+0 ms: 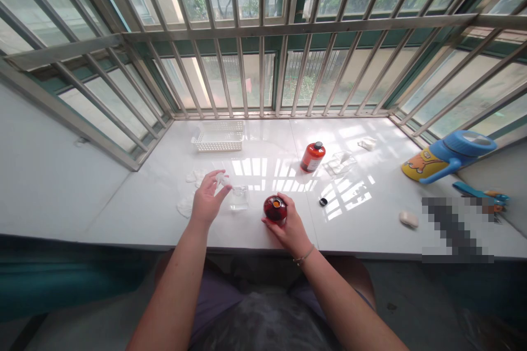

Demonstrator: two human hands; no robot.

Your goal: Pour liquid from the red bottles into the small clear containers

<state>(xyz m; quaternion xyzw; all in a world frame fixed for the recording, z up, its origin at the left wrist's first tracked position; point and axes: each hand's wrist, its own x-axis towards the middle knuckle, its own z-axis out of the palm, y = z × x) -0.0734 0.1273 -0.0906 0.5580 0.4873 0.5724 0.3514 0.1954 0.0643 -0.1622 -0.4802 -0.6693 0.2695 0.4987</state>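
Observation:
Pinched in the fingertips of my left hand (208, 197) is a crumpled white wad (223, 179), which looks like tissue or cotton. My right hand (291, 222) is wrapped round the side of a dark red, round bottle (274, 210) whose mouth is uncovered. Between the two hands stands a small clear square container (239, 199), close to my left fingertips. A black cap (323, 202) lies on the counter to the right of the bottle. More white crumpled pieces (186, 206) lie beside and behind my left hand, partly hidden by it.
A white perforated basket (219, 138) sits toward the window bars (263, 26). Right of centre are a capped orange-red bottle (313, 157) and clear plastic packaging (341, 163). Farther right are a blue-and-yellow jug (447, 158), a blue strap (473, 191) and a pale rounded object (408, 219).

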